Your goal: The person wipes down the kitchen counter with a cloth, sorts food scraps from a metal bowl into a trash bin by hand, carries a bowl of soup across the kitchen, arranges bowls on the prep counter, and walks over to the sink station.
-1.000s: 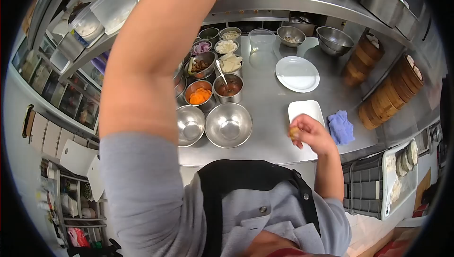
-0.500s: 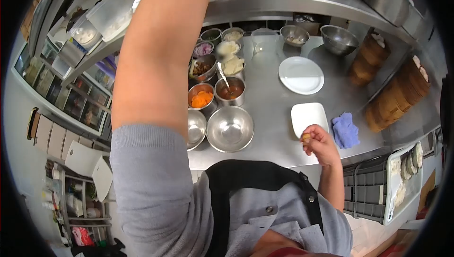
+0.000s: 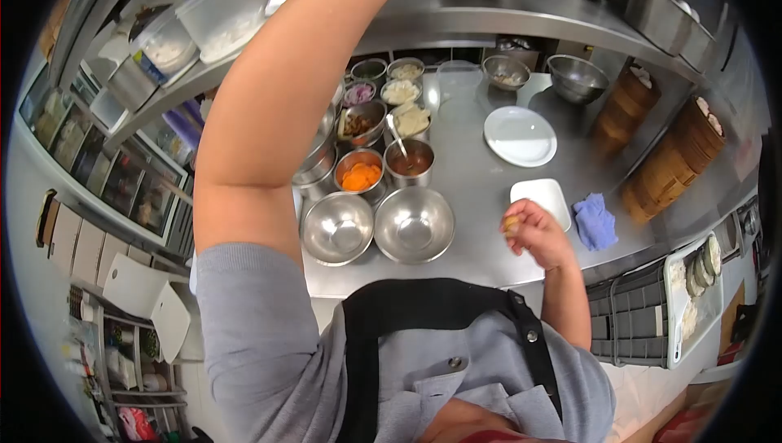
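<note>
Steel counter [image 3: 466, 199] fills mid-frame; right of centre, the right hand [image 3: 536, 235] pinches a small yellowish piece [image 3: 510, 224] by the white dish [image 3: 547, 195]. Now the left forearm [image 3: 301, 68] reaches farther right up top than before; I cannot tell the out-of-frame left hand's grip.

I'm in what looks like a professional kitchen. My desk [image 3: 463, 150] is stainless steel, with a steel shelf [image 3: 489, 16] above it bearing large metal pots [image 3: 656, 18]. In front of me, rows of steel containers [image 3: 410, 182] hold portioned food: orange slices [image 3: 358, 176], cut purple pieces [image 3: 359, 95], a reddish-brown sauce [image 3: 418, 166] with a spoon [image 3: 397, 135] in it. Two steel mixing bowls [image 3: 441, 239] stand nearer me. On my right rise tall stacks of bamboo steamers [image 3: 669, 168], and a grey plastic crate [image 3: 623, 325] sits just off the desk. A glass-fronted cabinet [image 3: 134, 181] lines my left, and I wear a black apron [image 3: 436, 300].
</note>
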A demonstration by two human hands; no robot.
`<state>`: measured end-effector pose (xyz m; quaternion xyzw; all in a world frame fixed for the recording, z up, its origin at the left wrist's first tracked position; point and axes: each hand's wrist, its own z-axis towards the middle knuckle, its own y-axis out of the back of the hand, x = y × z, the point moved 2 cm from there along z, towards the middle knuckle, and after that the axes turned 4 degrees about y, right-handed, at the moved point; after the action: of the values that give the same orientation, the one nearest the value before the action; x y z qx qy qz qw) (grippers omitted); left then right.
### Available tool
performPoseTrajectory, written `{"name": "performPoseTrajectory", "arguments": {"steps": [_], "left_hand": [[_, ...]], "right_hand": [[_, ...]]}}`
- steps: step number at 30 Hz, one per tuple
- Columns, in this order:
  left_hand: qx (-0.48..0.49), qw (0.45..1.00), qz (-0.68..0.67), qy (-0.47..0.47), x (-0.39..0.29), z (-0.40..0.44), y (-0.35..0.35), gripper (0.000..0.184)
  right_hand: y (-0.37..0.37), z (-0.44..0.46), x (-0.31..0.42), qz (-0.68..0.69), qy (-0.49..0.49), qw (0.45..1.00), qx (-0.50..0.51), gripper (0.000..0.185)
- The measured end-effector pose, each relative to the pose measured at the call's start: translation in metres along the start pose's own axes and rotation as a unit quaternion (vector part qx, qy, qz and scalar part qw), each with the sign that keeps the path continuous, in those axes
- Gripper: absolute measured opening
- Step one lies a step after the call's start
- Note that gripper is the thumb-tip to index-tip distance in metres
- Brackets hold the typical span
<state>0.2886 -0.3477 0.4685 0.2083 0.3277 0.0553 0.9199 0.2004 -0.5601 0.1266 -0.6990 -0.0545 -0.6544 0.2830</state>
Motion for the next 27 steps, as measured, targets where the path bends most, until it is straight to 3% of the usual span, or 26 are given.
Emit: {"name": "performPoseTrajectory", "arguments": {"steps": [2,3,4,5,6,7,8,10,13,17,19,24,25,27], "left_hand": [[0.073,0.997,0.010,-0.027,-0.015,-0.049,0.001,0.012],[0.078,0.986,0.142,-0.033,-0.004,-0.080,-0.001,0.021],[0.097,0.994,-0.050,0.003,0.001,-0.114,-0.006,0.017],[0.093,0.993,-0.072,0.003,0.011,-0.148,-0.009,0.014],[0.120,0.992,0.032,-0.005,0.014,-0.183,-0.009,0.012],[0.136,0.989,0.054,0.003,0.022,-0.217,-0.011,0.010],[0.148,0.983,0.092,-0.063,0.042,-0.246,-0.016,0.012],[0.139,0.983,0.119,0.012,0.072,-0.302,-0.032,0.016],[0.106,0.977,0.183,0.021,0.103,-0.352,-0.045,0.016],[0.096,0.973,0.206,0.047,0.115,-0.378,-0.047,0.016],[0.082,0.978,0.187,0.039,0.117,-0.384,-0.046,0.012],[0.027,0.963,0.246,0.105,0.108,-0.393,-0.026,0.015],[0.027,0.964,0.243,0.106,0.108,-0.394,-0.023,0.015],[0.007,0.957,0.271,0.104,0.107,-0.398,-0.015,0.016]], "right_hand": [[0.003,-0.006,0.009,0.004,0.024,0.999,-0.031,0.016],[0.004,-0.009,0.015,-0.003,0.039,0.998,-0.050,0.016],[0.009,-0.011,0.017,-0.016,0.064,0.995,-0.077,0.017],[0.016,-0.013,0.019,-0.029,0.092,0.990,-0.101,0.018],[0.029,-0.016,0.018,-0.077,0.083,0.983,-0.145,0.018],[0.039,-0.016,0.018,-0.124,0.077,0.971,-0.188,0.019],[0.040,-0.013,0.022,-0.122,0.092,0.970,-0.191,0.018],[0.031,-0.006,0.034,-0.147,0.103,0.961,-0.209,0.017],[0.000,0.016,0.050,-0.217,0.122,0.957,-0.146,0.020],[-0.056,0.059,0.037,-0.300,0.127,0.944,0.054,0.025],[-0.094,0.071,0.036,-0.428,0.116,0.890,0.106,0.025],[-0.127,0.107,0.018,-0.519,0.158,0.818,0.193,0.021],[-0.127,0.115,0.018,-0.520,0.156,0.817,0.193,0.021],[-0.124,0.136,0.021,-0.416,0.164,0.878,0.170,0.017]]}}
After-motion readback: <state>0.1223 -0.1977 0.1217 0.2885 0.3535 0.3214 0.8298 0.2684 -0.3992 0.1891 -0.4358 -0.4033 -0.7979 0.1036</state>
